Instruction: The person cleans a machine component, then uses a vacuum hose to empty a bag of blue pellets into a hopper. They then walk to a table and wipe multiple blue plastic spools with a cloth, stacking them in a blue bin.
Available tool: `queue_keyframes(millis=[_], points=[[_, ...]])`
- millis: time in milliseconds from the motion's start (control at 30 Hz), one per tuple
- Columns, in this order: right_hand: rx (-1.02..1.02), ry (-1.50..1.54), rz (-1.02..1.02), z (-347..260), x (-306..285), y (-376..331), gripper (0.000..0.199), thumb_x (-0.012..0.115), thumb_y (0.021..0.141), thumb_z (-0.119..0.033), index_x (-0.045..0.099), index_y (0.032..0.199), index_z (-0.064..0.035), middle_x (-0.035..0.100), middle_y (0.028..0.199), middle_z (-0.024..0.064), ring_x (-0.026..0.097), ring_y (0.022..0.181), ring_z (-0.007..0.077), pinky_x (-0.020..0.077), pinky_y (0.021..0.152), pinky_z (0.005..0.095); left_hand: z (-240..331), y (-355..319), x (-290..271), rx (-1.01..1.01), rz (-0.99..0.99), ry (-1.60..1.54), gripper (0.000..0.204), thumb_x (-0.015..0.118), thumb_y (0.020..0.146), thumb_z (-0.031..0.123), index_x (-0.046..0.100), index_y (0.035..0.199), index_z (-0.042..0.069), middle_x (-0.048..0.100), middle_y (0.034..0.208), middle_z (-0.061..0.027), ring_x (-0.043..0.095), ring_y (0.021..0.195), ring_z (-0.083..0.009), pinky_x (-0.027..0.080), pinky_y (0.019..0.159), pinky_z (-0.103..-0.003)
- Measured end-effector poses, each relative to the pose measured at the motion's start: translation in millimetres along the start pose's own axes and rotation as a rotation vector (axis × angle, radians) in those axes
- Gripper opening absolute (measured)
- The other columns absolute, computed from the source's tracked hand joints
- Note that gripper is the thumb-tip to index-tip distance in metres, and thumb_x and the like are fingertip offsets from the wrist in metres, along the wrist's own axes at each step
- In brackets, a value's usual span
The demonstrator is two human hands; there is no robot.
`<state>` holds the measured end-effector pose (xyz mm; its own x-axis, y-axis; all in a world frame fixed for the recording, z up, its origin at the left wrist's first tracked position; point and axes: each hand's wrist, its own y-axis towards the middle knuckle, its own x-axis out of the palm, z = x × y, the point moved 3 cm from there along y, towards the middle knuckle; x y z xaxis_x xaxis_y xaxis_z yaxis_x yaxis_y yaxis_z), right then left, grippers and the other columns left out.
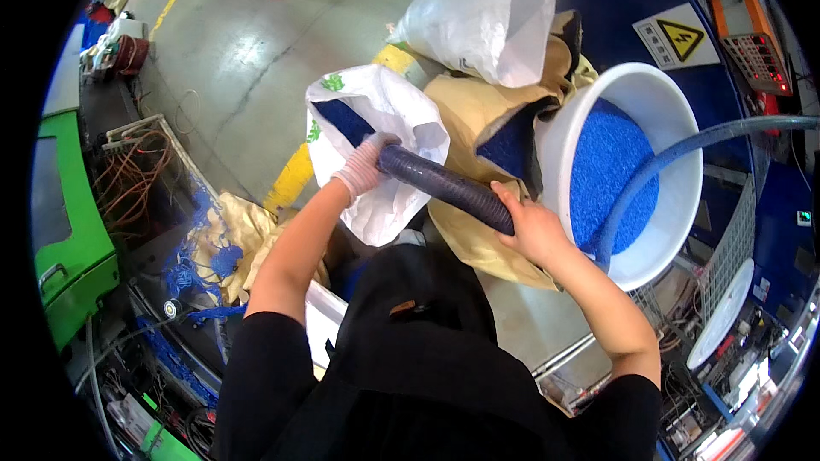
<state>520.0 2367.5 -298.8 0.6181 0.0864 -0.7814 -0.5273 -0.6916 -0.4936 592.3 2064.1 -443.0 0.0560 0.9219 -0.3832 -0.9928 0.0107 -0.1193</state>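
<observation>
A short length of dark ribbed hose slants between my two hands. My left hand, in a pale glove, is closed round its upper left end, over the mouth of a white woven sack with dark blue material inside. My right hand, bare, is closed on the lower right end, thumb on top. That end lies over a brown paper sack, whose open mouth also shows dark blue contents. Just right of my right hand stands a white tub of bright blue pellets. A bluish hose runs into the pellets.
Another white sack stands behind. On the left are a green machine, tangled brown cables and crumpled brown paper with blue scraps. A blue cabinet with a yellow warning sign and an orange control box flank the right.
</observation>
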Motion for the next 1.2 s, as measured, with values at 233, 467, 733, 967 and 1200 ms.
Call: queue_keyframes(millis=[233,467,733,967,1200], points=[[0.042,-0.02,0.051,-6.3,-12.2,1.2,0.087,0.075,0.07,-0.028,0.029,0.144,-0.0246,0.061,0.088,0.0184,0.062,0.078,0.0363,0.0511,0.069,0.0446,23.3,13.4,-12.1,-0.084,-0.062,0.214,0.055,0.075,0.064,0.005,0.053,0.115,0.006,0.06,0.1,-0.0176,0.059,0.091,-0.0332,0.047,0.083,-0.037],[-0.112,-0.115,0.183,-81.9,-66.5,-31.9,0.081,0.071,0.074,-0.036,0.03,0.144,-0.036,0.05,0.071,0.0127,0.058,0.061,0.0294,0.0497,0.055,0.041,20.1,-8.0,-19.4,0.04,0.083,0.194,0.048,0.076,0.062,0.012,0.057,0.105,0.006,0.06,0.103,-0.0165,0.057,0.099,-0.0362,0.043,0.09,-0.04],[-0.149,-0.161,0.073,-132.1,-64.9,2.2,0.077,0.071,0.075,-0.035,0.033,0.141,-0.0432,0.049,0.068,0.013,0.058,0.055,0.0287,0.0489,0.05,0.0389,-3.8,-32.7,-49.5,0.074,0.155,0.069,0.047,0.074,0.065,0.007,0.054,0.108,0.005,0.058,0.103,-0.0162,0.058,0.098,-0.0337,0.046,0.089,-0.037],[0.012,-0.119,0.09,-20.6,29.4,16.6,0.08,0.07,0.074,-0.034,0.03,0.142,-0.0416,0.056,0.084,0.0142,0.061,0.073,0.0329,0.0512,0.065,0.0424,-33.4,-3.6,-5.5,0.092,0.074,0.2,0.035,0.068,0.071,0.009,0.058,0.104,0.004,0.061,0.098,-0.0189,0.06,0.096,-0.0352,0.047,0.086,-0.038],[-0.009,-0.176,0.159,-19.8,27.3,-20.9,0.083,0.071,0.074,-0.035,0.026,0.144,-0.0412,0.055,0.083,0.0138,0.06,0.076,0.0329,0.0512,0.067,0.043,-15.1,-38.1,18.4,-0.18,0.012,0.564,0.073,0.075,0.068,0.014,0.041,0.133,0.009,0.046,0.132,-0.0193,0.043,0.126,-0.0349,0.035,0.105,-0.038]])
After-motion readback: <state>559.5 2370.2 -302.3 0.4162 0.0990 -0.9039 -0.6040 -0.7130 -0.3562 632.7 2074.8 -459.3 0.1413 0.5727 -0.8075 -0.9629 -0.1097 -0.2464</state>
